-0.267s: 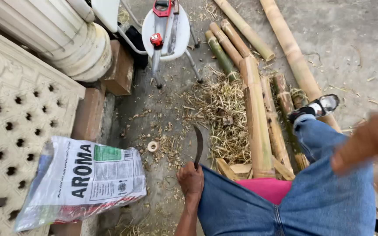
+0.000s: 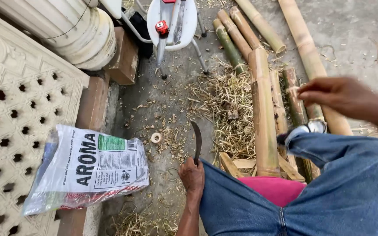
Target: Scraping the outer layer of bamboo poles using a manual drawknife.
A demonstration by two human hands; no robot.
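Steel of a curved knife [image 2: 196, 140] rose from the left hand [image 2: 192, 175], which was closed round its handle low in the scene, beside the left thigh of the blue jeans [image 2: 329, 192]. The blade pointed away from the person, its long axis running near to far, its tip bending slightly left. The right hand [image 2: 335, 94] hung in the air at the right, loosely curled and holding nothing that could be seen, just above a thick bamboo pole [image 2: 305, 48]. Between the two hands lay a split bamboo length [image 2: 263, 113], also running near to far; the knife hand was the nearer to its near end. Dry shavings [image 2: 224, 100] littered the concrete floor [image 2: 162, 100] around it. A printed plastic bag [image 2: 88, 168] rested at the left, a white stool [image 2: 176, 22] stood far off.
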